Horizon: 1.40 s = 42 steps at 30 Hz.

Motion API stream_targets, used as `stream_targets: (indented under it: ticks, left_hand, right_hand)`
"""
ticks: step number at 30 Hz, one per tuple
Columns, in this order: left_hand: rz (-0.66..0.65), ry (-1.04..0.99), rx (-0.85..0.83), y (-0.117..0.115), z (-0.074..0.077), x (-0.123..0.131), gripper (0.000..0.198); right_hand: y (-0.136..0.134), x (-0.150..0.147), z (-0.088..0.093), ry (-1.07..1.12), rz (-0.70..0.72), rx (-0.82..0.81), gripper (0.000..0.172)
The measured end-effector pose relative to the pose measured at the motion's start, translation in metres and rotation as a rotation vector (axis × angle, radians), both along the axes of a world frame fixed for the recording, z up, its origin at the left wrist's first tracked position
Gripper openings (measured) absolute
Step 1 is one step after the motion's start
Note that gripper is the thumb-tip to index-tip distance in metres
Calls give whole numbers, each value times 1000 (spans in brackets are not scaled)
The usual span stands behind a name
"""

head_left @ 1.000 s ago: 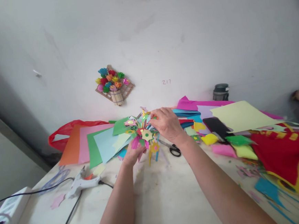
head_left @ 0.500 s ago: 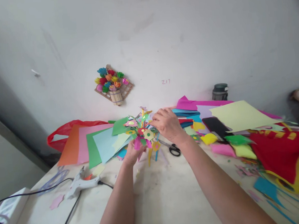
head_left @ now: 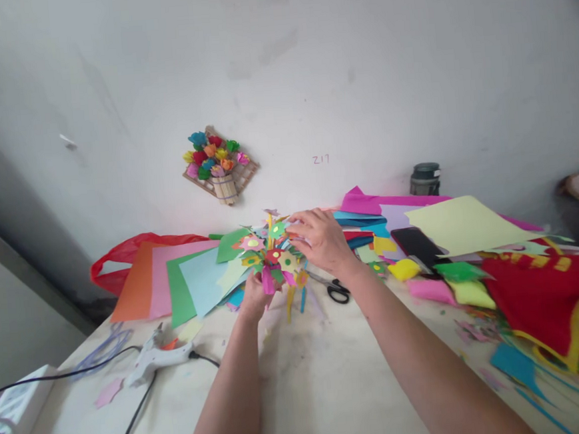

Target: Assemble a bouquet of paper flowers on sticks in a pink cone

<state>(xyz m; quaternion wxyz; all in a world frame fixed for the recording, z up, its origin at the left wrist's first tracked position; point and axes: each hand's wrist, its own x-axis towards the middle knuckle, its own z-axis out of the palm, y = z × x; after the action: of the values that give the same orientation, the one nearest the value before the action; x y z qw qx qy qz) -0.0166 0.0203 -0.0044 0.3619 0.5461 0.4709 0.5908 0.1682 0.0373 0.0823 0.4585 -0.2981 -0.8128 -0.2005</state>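
My left hand (head_left: 256,300) is closed around the lower part of a bouquet of paper flowers (head_left: 274,255), holding it upright above the table. Red, pink, green and pale yellow blooms face me, with magenta strips at the base. At the bouquet's right side is my right hand (head_left: 323,242), its fingers curved and slightly apart at the edge of the flowers. Whether those fingertips touch a bloom is hard to make out. Several paper strips with a small orange flower (head_left: 302,279) show just below. Black-handled scissors (head_left: 338,291) lie under my right wrist.
To the left are a glue gun (head_left: 157,354) with its cord, a power strip (head_left: 21,405) and coloured paper sheets (head_left: 161,280). On the right lie a phone (head_left: 417,247), clay packets (head_left: 430,291) and red fabric (head_left: 536,298). A flower ornament (head_left: 220,162) hangs on the wall.
The bouquet has tilted and turned slightly to the left in my left hand. The fingers of my right hand have loosened and spread a little beside the flowers.
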Motion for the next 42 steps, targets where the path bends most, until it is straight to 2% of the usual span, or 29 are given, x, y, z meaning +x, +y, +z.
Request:
stream_targets:
  ticks: [2, 4, 10, 13, 18, 22, 28, 33, 37, 42]
  left_hand:
    - [41, -22, 19, -1, 3, 2, 18]
    - [68, -26, 40, -1, 6, 4, 21]
    - [197, -27, 71, 4, 3, 2, 25]
    - [145, -30, 58, 5, 0, -2, 21]
    - [-109, -112, -4, 5, -9, -12, 26]
    - [-200, -98, -34, 8, -16, -16, 30]
    - [-224, -91, -18, 7, -16, -16, 31]
    - [-219, -60, -32, 6, -13, -16, 34]
    - [-237, -102, -21, 5, -13, -14, 35]
    - [-255, -95, 8, 3, -10, -11, 33]
  right_hand:
    - [0, 4, 2, 66, 37, -13, 30]
    - [2, 7, 3, 130, 64, -14, 33]
    - [8, 5, -1, 314, 37, -40, 19]
    - [5, -2, -3, 305, -19, -35, 18]
    - [-2, -8, -1, 179, -43, 7, 16]
    - [-2, -9, 5, 34, 11, 74, 16]
    - [2, -10, 20, -222, 36, 250, 20]
    - [2, -9, 27, -291, 24, 352, 22]
    - [5, -6, 26, -329, 25, 380, 21]
    - [10, -5, 27, -464, -55, 383, 19]
